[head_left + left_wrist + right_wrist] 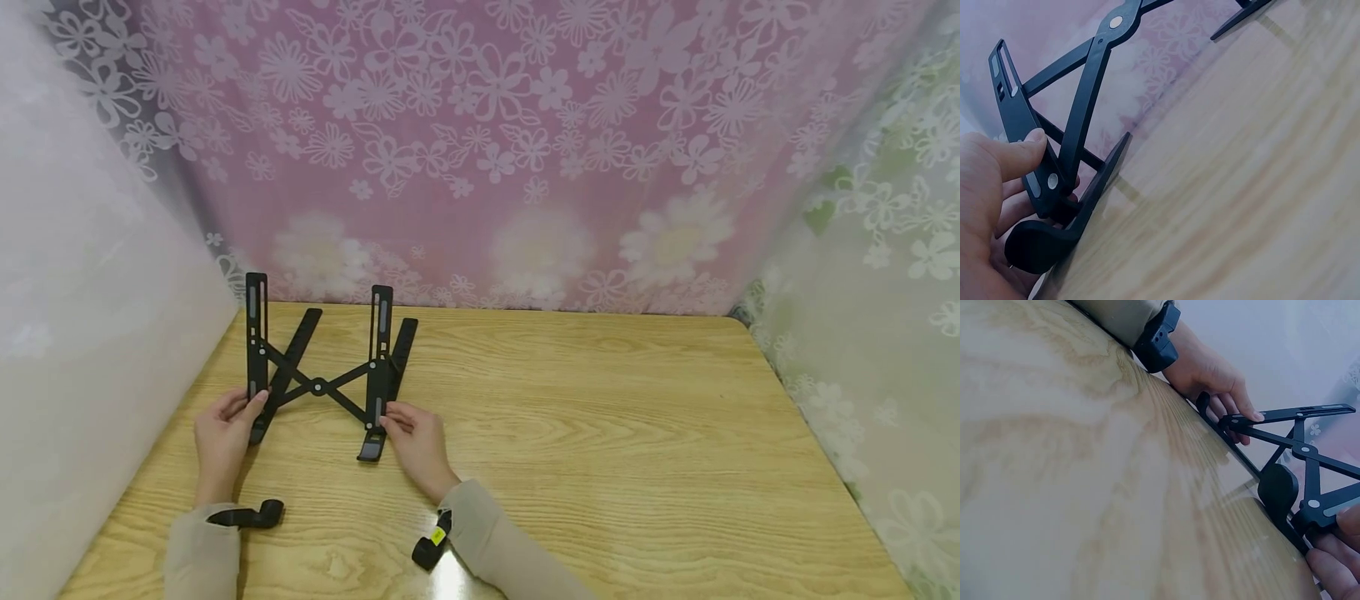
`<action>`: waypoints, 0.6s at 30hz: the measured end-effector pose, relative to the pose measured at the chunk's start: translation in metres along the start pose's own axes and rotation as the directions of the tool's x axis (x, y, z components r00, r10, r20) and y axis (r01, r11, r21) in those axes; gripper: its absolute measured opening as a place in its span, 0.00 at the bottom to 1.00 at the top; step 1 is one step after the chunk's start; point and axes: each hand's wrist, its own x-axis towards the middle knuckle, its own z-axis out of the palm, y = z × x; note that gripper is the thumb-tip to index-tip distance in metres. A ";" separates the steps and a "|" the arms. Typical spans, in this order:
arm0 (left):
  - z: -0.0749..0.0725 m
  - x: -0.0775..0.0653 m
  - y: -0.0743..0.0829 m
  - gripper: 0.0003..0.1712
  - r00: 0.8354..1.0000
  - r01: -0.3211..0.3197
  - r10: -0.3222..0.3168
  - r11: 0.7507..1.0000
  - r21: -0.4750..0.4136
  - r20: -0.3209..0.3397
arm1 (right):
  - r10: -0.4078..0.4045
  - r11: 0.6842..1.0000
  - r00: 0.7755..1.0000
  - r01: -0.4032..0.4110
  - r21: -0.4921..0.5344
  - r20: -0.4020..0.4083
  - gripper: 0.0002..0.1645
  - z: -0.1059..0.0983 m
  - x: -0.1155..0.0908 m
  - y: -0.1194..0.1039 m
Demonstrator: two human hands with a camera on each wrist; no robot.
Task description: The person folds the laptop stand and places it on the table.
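Note:
A black folding laptop stand stands unfolded at the left of the table, its crossed bars spread between two raised side arms. My left hand grips the near end of the left arm, thumb on top and fingers beneath, as the left wrist view shows with the stand. On the other side, my right hand pinches the near end of the right arm between thumb and fingers. In the right wrist view, both hands hold the stand close over its base bars, which end in upturned front hooks.
The wooden table stretches away to the right of the stand. A pink flowered curtain hangs behind its far edge, with pale curtains at the left and right. Black wrist cameras are strapped over both sleeves.

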 end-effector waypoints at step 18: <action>0.015 -0.008 0.002 0.18 0.997 -0.074 0.074 0.997 -0.033 0.009 | -0.018 1.000 0.999 0.017 -0.022 -0.030 0.15 -0.018 0.000 0.002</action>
